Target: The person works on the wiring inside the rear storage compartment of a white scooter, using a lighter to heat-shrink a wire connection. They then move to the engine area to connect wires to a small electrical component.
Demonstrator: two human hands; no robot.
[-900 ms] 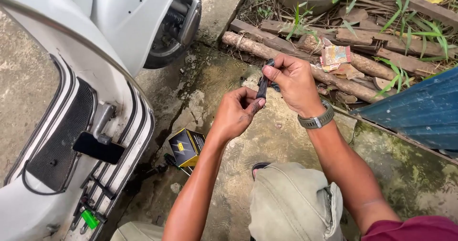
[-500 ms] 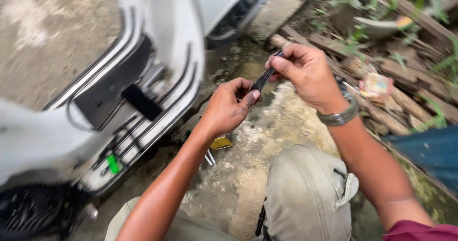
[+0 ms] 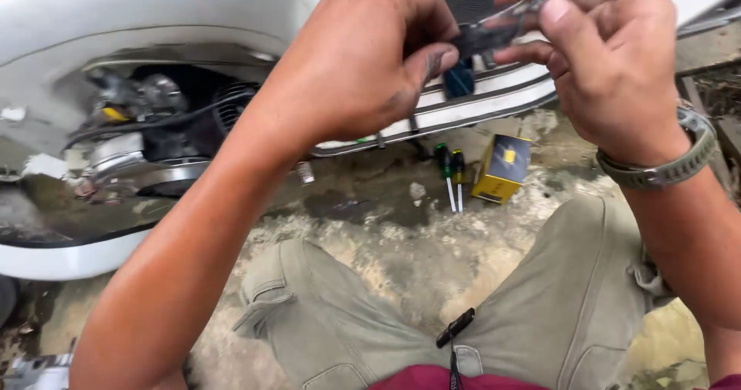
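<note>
Pinching: both hands meet on one small dark part [image 3: 486,39], raised near the camera for a close look.
Left hand [image 3: 363,58]: curled, its grimy thumb tip pressing the near end of the part against the bent fingers.
Right hand [image 3: 610,66]: fingertips close on the far end from above; a grey wristband [image 3: 664,166] circles the wrist.
Part: blurred, so its exact shape cannot be told.
Below the hands: two green-handled screwdrivers [image 3: 451,174] lie side by side just beside a yellow and dark box [image 3: 502,167], within easy reach of the knees.
Behind: a white scooter [image 3: 154,19] with its engine [image 3: 147,135] exposed.
Ground: rough concrete [image 3: 401,251] under the olive trousers.
</note>
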